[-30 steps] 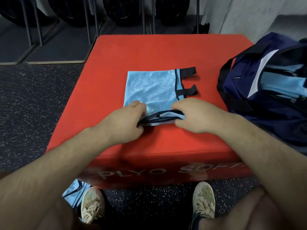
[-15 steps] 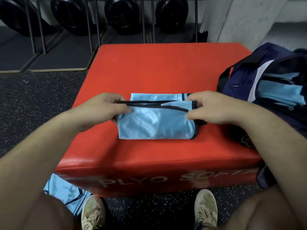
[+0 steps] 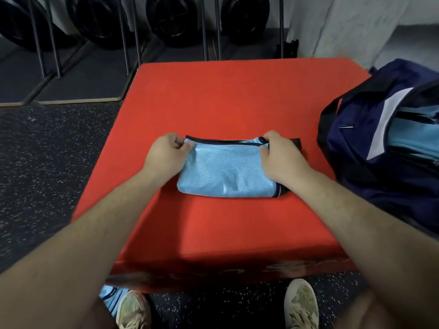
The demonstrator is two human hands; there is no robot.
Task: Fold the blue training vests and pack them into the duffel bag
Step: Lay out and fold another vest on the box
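Vest (image 3: 226,173) lies folded on the red box (image 3: 237,96), left hand (image 3: 165,154) and right hand (image 3: 281,157) pinching its far corners; packing into the bag (image 3: 370,148) beside the box remains.

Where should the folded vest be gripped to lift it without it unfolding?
Probably clamp the folded vest at its two short ends, from left and right, through all layers: it lies flat on the red box, loose trimmed edges far, fold near.

The duffel bag (image 3: 356,148) runs off the right edge; box lettering (image 3: 285,269) is blurred.
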